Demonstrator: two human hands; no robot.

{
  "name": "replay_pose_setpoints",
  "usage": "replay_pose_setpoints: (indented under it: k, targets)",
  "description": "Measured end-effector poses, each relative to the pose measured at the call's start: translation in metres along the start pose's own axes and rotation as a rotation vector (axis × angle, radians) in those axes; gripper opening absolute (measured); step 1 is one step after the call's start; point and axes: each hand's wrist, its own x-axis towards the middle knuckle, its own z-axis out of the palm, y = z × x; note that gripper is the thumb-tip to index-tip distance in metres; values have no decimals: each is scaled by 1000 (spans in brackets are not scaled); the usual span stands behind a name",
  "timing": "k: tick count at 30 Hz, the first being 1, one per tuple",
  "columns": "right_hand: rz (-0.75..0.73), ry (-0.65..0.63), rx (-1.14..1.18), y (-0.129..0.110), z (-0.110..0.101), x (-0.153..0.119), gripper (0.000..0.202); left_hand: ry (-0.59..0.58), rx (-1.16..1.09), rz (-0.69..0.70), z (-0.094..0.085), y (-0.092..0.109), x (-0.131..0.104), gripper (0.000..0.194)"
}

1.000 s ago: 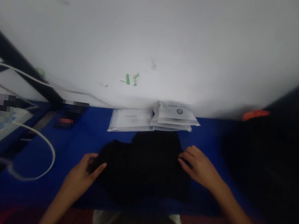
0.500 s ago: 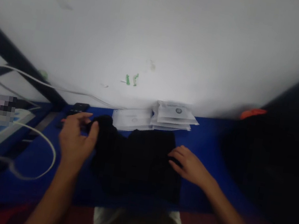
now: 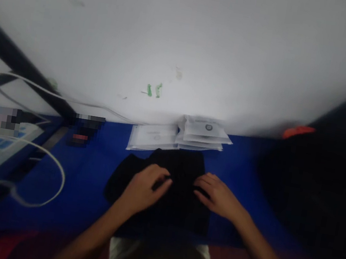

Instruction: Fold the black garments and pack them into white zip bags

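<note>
A piece of black cloth (image 3: 176,209), apparently a garment, lies partly folded on the blue tabletop in front of me. My left hand (image 3: 147,186) is over its middle, thumb and fingers curled around a fold of the dark fabric. What exactly is pinched is hard to see against the black. My right hand (image 3: 215,193) rests on the cloth's right side, its fingers bent slightly and the thumb apart from them. The two hands face each other with a stretch of fabric between them.
Behind the cloth are a stack of frosted plastic bags (image 3: 205,132) and a flat white packet (image 3: 152,136). At left are a power strip (image 3: 2,146) and a looping white cable (image 3: 62,177). A large black mass (image 3: 320,192) fills the right side.
My left hand has moved right from the cloth's left edge to its middle, and the left part of the cloth has been folded inward. My right hand stays nearly in place.
</note>
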Motion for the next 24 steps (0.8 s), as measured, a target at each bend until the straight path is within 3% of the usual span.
replay_pose_setpoints:
  k: [2, 5, 7, 9, 14, 16, 18, 21, 24]
  targets:
    - [9, 4, 2, 1, 1, 0, 19, 77, 159, -324, -10, -22, -2, 29]
    - [-4, 3, -4, 2, 2, 3, 19, -114, 260, -569, -16, -43, -8, 44]
    - [-19, 2, -10, 1, 3, 6, 19, -218, 228, -563, -17, -47, -11, 44]
    - [-28, 1, -10, 0, 4, 8, 19, -217, 178, -526, -18, -46, -10, 34]
    - [-35, -3, 9, -1, 1, 8, 18, 7, 171, -531, -31, -37, 10, 15]
    - [-37, -4, -6, 1, -2, 7, 19, 115, 198, -443, -28, -31, 18, 17]
    - [-43, 14, -25, 4, -6, 7, 22, 109, 185, -234, -18, -23, 19, 20]
    - [-61, 80, -33, 4, -13, 11, 37, -94, 162, 118, 5, -12, 11, 31]
    - [-146, 64, -34, -1, -16, 24, 64, -240, 167, 250, 14, -7, -1, 53]
